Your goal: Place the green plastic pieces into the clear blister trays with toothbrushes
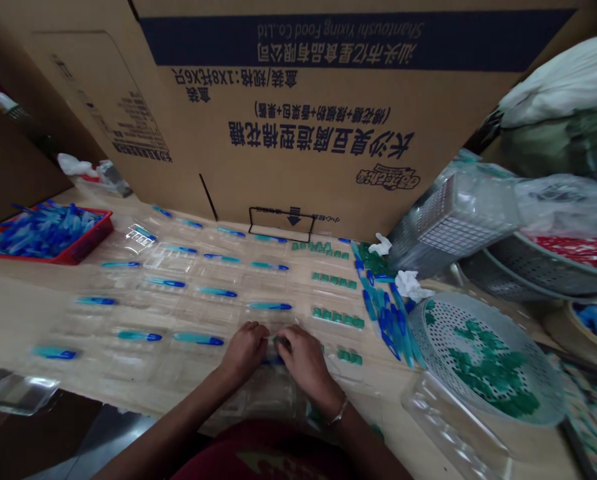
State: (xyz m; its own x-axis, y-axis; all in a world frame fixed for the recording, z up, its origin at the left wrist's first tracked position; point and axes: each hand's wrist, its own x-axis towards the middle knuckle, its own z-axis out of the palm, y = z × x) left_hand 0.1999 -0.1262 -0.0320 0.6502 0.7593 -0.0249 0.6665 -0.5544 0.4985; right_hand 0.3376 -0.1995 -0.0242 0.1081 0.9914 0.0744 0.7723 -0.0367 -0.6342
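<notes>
My left hand (245, 350) is closed, its fingertips pinched together above a clear plastic tray near the front edge of the table. Close beside it, my right hand (305, 360) pinches a small dark-green piece (282, 342) between thumb and fingers. What the left fingertips hold is hidden. Part of a dark-blue piece (272, 360) shows beneath the hands. To their left lies a slim blue-and-teal plastic stick (198, 339). Right of my right hand, a short row of green blocks (349, 357) sits in a clear tray.
Rows of clear trays carry more blue sticks (269, 307) and green blocks (338, 317). A red bin (109, 227) of blue sticks stands left. At right are loose sticks (388, 317), a perforated basket (553, 393) of green blocks and a clear tray (458, 427). A cardboard box (303, 180) blocks the back.
</notes>
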